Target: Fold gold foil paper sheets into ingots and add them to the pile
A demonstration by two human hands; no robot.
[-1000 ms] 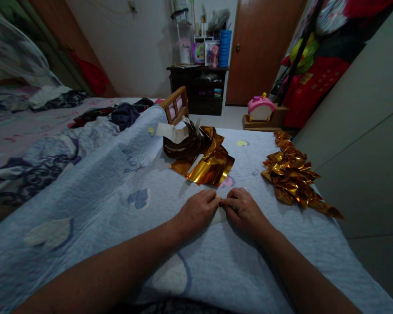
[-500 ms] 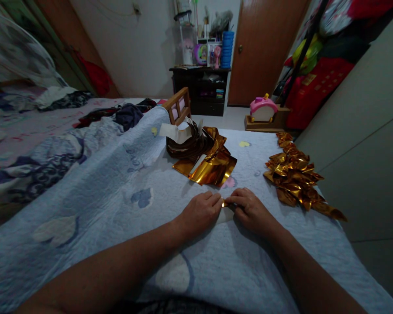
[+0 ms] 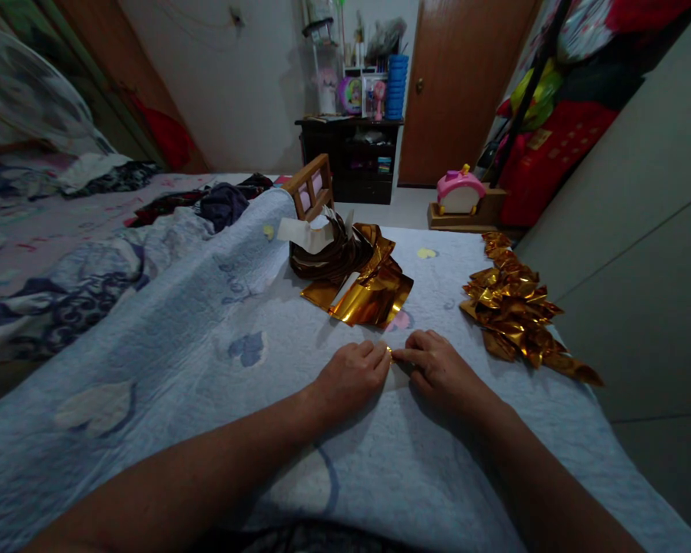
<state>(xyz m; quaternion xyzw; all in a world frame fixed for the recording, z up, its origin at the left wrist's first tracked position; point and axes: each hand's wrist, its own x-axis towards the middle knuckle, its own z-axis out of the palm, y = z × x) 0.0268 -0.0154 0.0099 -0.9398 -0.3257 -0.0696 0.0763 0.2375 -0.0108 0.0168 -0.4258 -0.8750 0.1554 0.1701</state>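
Both my hands are close together over the light blue quilt (image 3: 299,330), with a small sheet of gold foil paper (image 3: 390,353) between them. My left hand (image 3: 354,375) has its fingers closed on the paper, covering most of it. From the other side my right hand (image 3: 434,365) presses the paper's edge with its fingertips, thumb tucked beneath. A pale part of the sheet shows under the right fingers. Beyond my hands lies a stack of gold foil sheets (image 3: 374,296), partly curled. To the right is a pile of folded gold foil pieces (image 3: 512,307).
A wooden bed rail (image 3: 309,188) stands behind the stack. Crumpled clothes (image 3: 224,206) and bedding lie at left. A dark cabinet (image 3: 345,161) is at the back, with a pink toy (image 3: 459,192) on a box right of it. A pale cabinet side (image 3: 633,269) borders the right.
Less of the gold paper shows between my hands now. The right fingers have shifted slightly, the index finger reaching toward the left hand. The view has moved a little.
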